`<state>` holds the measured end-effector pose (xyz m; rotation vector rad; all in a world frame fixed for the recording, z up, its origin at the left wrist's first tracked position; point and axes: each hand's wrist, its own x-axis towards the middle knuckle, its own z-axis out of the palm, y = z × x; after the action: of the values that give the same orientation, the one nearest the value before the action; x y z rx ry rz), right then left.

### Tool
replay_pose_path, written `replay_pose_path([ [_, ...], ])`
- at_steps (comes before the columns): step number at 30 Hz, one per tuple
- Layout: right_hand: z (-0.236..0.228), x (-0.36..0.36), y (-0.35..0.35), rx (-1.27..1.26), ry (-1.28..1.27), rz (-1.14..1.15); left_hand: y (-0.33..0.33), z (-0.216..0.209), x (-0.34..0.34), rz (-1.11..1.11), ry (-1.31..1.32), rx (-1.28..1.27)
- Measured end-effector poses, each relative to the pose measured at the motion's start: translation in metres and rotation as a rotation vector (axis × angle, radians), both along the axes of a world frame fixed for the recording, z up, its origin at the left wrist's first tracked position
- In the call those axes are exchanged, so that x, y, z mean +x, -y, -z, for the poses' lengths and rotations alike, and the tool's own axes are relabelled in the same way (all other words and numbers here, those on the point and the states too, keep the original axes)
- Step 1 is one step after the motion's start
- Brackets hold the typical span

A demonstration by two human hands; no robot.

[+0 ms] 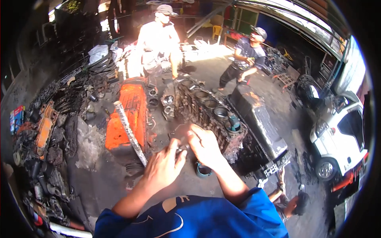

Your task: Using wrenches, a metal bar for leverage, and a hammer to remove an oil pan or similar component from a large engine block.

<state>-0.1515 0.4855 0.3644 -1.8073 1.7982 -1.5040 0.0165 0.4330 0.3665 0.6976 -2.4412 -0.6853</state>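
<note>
Both hands meeting just above the near end of the engine block (206, 109), pinching one small dark metal part (183, 147) between them — left hand (162, 168) with thumb and fingers closed on its near side, right hand (206, 146) curled over the far side. Too small and shadowed to name more exactly. Directly below, on the oily floor, a blue ring-shaped piece (202, 170); to the left, an orange engine casting (129, 115) with a long ridged metal bar (130, 133) leaning across it. Probably best handled with a firm two-sided grip, wrists steady — greasy metal likely to slip — and kept over the floor, not the open cylinder bores (220, 113).
</note>
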Motion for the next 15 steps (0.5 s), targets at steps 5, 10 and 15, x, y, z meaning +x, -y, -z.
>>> replay_pose_path([
  [5,-0.009,-0.025,-0.055,0.086,-0.230,0.214,-0.051,-0.006,-0.031,-0.008,0.108,-0.355],
  [10,0.017,-0.064,-0.104,-0.078,0.158,0.139,-0.087,-0.028,-0.076,0.125,0.231,0.053],
  [15,0.036,-0.091,-0.142,-0.294,0.013,0.155,-0.100,-0.006,-0.105,0.367,0.178,0.490],
])
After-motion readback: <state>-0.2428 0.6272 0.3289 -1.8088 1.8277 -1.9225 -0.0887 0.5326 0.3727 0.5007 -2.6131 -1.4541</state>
